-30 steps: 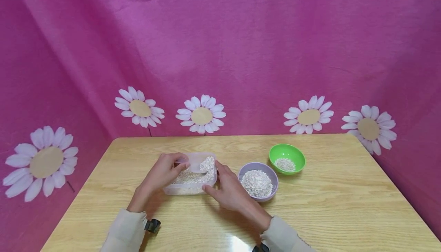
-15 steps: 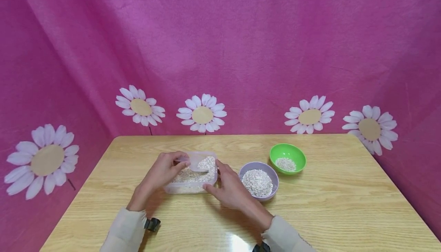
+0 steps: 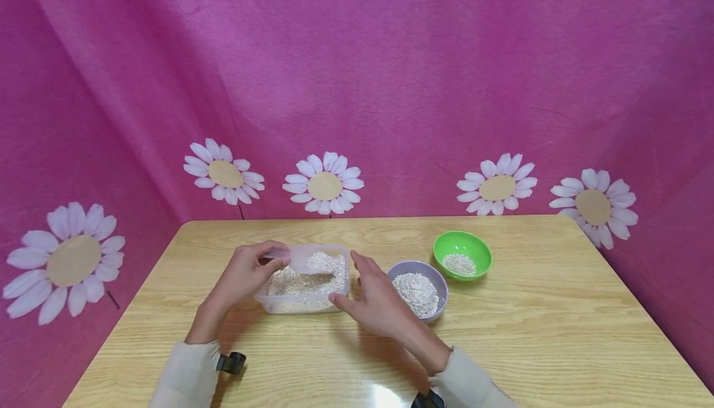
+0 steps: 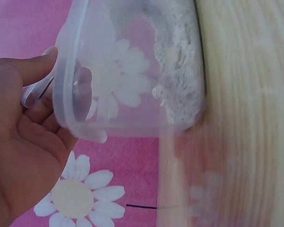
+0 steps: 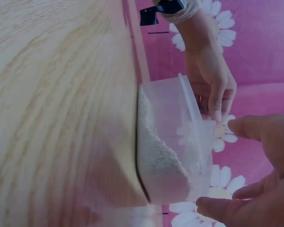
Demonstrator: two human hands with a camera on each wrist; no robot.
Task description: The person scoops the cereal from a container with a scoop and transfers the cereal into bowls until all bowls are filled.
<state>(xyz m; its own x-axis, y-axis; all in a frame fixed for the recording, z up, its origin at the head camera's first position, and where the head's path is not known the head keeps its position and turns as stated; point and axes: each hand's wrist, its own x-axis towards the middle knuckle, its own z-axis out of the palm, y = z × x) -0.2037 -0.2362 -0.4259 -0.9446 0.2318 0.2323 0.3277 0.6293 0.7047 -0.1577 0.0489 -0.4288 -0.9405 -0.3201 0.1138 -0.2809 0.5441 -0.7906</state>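
A translucent plastic box (image 3: 301, 307) of pale oat-like flakes (image 3: 298, 283) stands on the table, left of centre. My left hand (image 3: 245, 271) pinches the clear handle (image 4: 35, 93) of what looks like a scoop at the box's left end. Its translucent body (image 3: 301, 260) lies over the flakes, partly hard to make out against the box. At the box's right end is my right hand (image 3: 379, 302), thumb and fingers spread around the corner. In the right wrist view its fingertips (image 5: 208, 205) are close to the rim; contact is unclear.
A purple bowl (image 3: 443, 278) heaped with white flakes stands just right of my right hand. Behind it to the right is a green bowl (image 3: 465, 240) with a smaller portion. A pink curtain (image 3: 390, 85) with daisies hangs beyond the wooden table (image 3: 530, 309).
My left hand has shifted left with the scoop, uncovering more of the flakes. My right hand's fingers have loosened a little from the box's right end. The bowls stay put.
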